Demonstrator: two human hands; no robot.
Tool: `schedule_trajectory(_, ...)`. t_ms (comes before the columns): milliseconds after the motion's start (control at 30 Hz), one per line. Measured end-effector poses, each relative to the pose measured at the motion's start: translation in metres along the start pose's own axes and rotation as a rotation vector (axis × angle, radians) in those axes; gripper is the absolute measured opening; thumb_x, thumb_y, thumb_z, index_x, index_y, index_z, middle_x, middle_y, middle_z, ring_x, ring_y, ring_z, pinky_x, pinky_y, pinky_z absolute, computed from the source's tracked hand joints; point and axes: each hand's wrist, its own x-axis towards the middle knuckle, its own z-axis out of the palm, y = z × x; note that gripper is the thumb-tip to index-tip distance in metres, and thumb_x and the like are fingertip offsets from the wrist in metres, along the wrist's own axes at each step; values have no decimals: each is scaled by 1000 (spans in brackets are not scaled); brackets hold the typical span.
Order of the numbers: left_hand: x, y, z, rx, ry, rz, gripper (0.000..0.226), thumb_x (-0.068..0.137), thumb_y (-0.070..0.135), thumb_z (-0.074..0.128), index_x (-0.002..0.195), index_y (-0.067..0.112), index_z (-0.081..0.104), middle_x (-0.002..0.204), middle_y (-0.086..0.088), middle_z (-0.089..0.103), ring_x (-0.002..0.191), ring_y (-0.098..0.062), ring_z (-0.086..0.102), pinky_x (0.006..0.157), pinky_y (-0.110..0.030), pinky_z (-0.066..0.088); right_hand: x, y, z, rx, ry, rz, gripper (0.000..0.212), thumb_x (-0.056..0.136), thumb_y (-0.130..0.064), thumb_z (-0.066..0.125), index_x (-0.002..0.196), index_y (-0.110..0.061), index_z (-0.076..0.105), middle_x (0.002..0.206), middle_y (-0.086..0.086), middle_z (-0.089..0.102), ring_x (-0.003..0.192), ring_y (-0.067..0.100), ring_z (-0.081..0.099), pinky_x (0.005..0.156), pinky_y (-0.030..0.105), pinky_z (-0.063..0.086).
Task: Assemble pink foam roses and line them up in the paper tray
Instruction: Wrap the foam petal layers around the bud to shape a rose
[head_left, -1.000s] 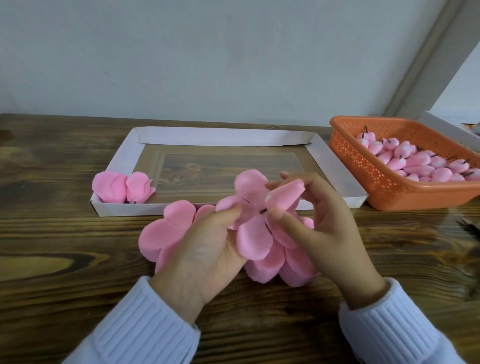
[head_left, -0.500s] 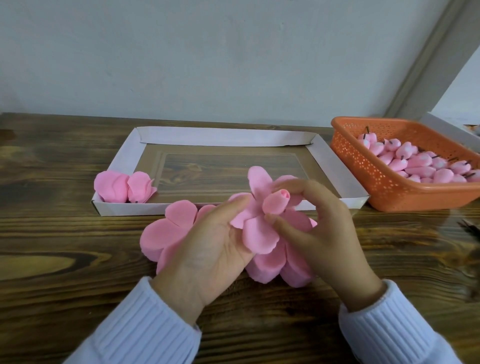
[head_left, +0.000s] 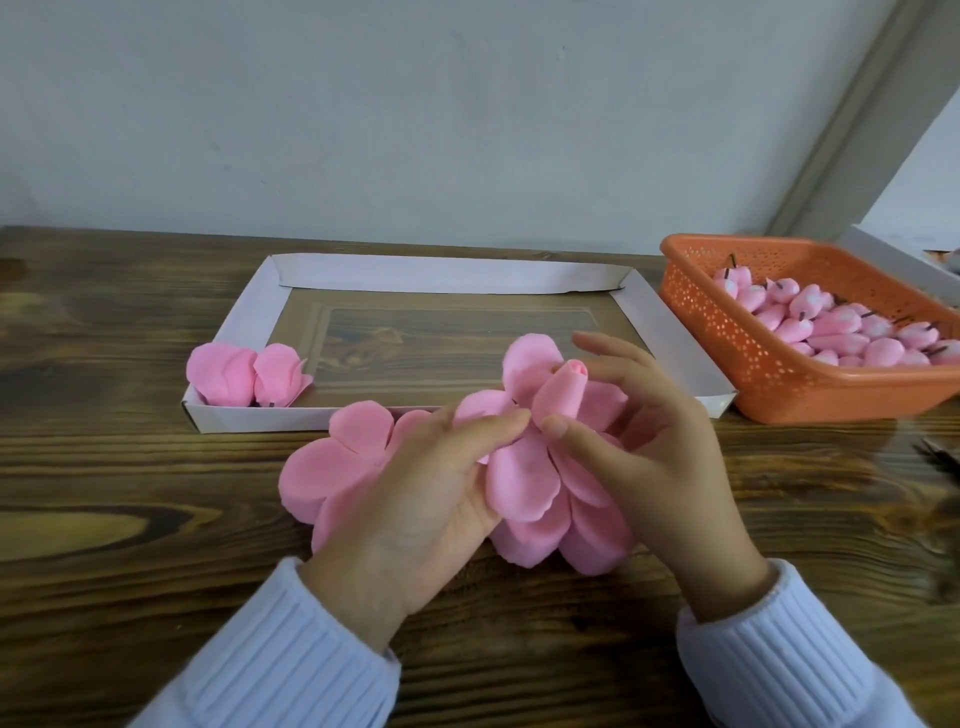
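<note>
Pinching bud in right hand, thumb at its base, fingers behind, tip up and tilted toward tray. Gripping petals with left hand, thumb closed on the top layer right beside the bud's base. Both held just above desk, in front of the tray's near wall. No view of any stem or wire under the bud: hidden by fingers.

Step, by my read: seating bud in the petal centre, wrap not yet done.

Handling, as a guess:
- thin foam, near weightless, soft, springy
- prone to creasing or tearing if nipped hard; not slippery
- best held at the base where the layers meet, never by petal edges; light pinch only
- likely to unfurl if released before it is fixed

Loose petals lying flat on desk under and left of left hand. Two roses in tray's near-left corner, touching each other, leftmost overlapping the left wall. Row barely started, so plenty left to do. Basket right of tray, near corner touching or just beside it, cannot tell which. Loaded with spare buds, dark stubs sticking out of several.
</note>
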Motion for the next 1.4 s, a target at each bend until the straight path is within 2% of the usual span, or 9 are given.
schedule_trajectory(133, 1, -1, -3, 157, 68, -9, 44, 82, 10, 68, 122, -5, 59, 110, -19, 68, 108, -27, 66, 90, -36, 53, 0, 0, 1, -36, -4, -2, 34, 77, -13, 80, 107, -21, 69, 114, -11, 67, 111, 9, 61, 88, 27, 50)
schedule_trajectory(333, 0, -8, -6, 348, 161, -9, 55, 74, 23, 73, 124, 5, 59, 113, -14, 71, 109, -28, 67, 101, -51, 48, -2, -4, 4, -54, -16, -68, 46, 75, -22, 76, 116, -34, 58, 107, -32, 63, 102, -4, 62, 80, 11, 48)
schedule_trajectory(433, 0, -8, -6, 375, 173, -12, 55, 74, 27, 75, 123, 5, 60, 113, -13, 71, 108, -26, 67, 101, -50, 48, -2, -6, 6, -54, -70, -87, 48, 77, -27, 76, 118, -38, 53, 107, -27, 65, 99, 0, 64, 78, 15, 51)
schedule_trajectory(567, 2, -7, -7, 349, 218, -2, 55, 74, 28, 78, 118, 0, 62, 110, -19, 71, 106, -31, 68, 100, -51, 49, -3, -6, 6, -25, -120, -70, 56, 75, -16, 74, 120, -39, 51, 103, -28, 65, 89, -2, 65, 71, 10, 49)
schedule_trajectory(667, 2, -8, -7, 311, 233, 14, 52, 72, 29, 75, 113, -2, 64, 104, -20, 72, 102, -30, 69, 93, -43, 53, -4, -5, 4, 7, -106, -67, 54, 79, -14, 70, 125, -35, 49, 106, -22, 67, 93, 2, 66, 75, 14, 50)
schedule_trajectory(767, 1, -8, -5, 299, 199, 26, 50, 73, 29, 68, 114, 0, 65, 103, -17, 73, 100, -26, 70, 86, -35, 55, -3, -2, 3, 19, -40, -32, 38, 85, -11, 70, 117, -27, 56, 99, -17, 71, 90, 4, 68, 73, 14, 50)
schedule_trajectory(1000, -2, -5, -2, 295, 123, -55, 38, 89, 14, 58, 120, -8, 58, 121, -32, 60, 105, -30, 62, 100, -48, 45, -2, 2, 3, -69, 92, 35, 35, 81, -6, 73, 94, -35, 58, 68, -26, 67, 62, -6, 61, 56, 6, 42)
schedule_trajectory(1200, -2, -6, -2, 423, 179, 53, 43, 73, 36, 66, 102, 5, 67, 90, -7, 74, 87, -16, 70, 77, -29, 55, -2, 3, 0, -11, 115, 77, 18, 85, -5, 66, 86, -22, 60, 74, -15, 72, 67, 1, 66, 57, 14, 50)
schedule_trajectory(1400, -1, -9, -4, 477, 258, 140, 50, 61, 45, 71, 97, 10, 71, 93, -12, 75, 90, -25, 73, 82, -39, 58, -2, 1, 0, 15, 84, -4, 20, 82, -2, 72, 84, -20, 64, 77, -7, 72, 71, 6, 68, 63, 15, 50)
